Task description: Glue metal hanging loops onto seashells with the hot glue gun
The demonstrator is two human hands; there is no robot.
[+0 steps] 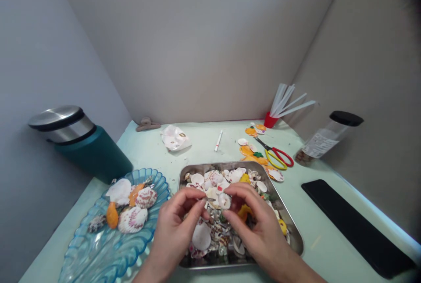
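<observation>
Both of my hands hover over a metal tray point(297, 241) full of mixed seashells. My left hand point(184, 221) pinches a small, thin greyish piece point(208, 199) between thumb and forefinger. In my right hand point(251, 213), a small round white shell point(224, 201) is held at the fingertips, its hollow side facing up. The thin piece and the white shell are close together; whether they touch is unclear. To the left, a blue scalloped glass dish point(108, 252) holds several larger shells point(132, 220), white, orange and reddish.
A teal bottle point(95, 153) leans at left. Behind the tray lie a crumpled wrapper point(175, 138), a white stick point(219, 141) and scissors point(278, 158) beside orange shell pieces point(253, 155). A red cup point(270, 120) of white sticks, a clear jar point(320, 142) and a black strip point(355, 226) are right.
</observation>
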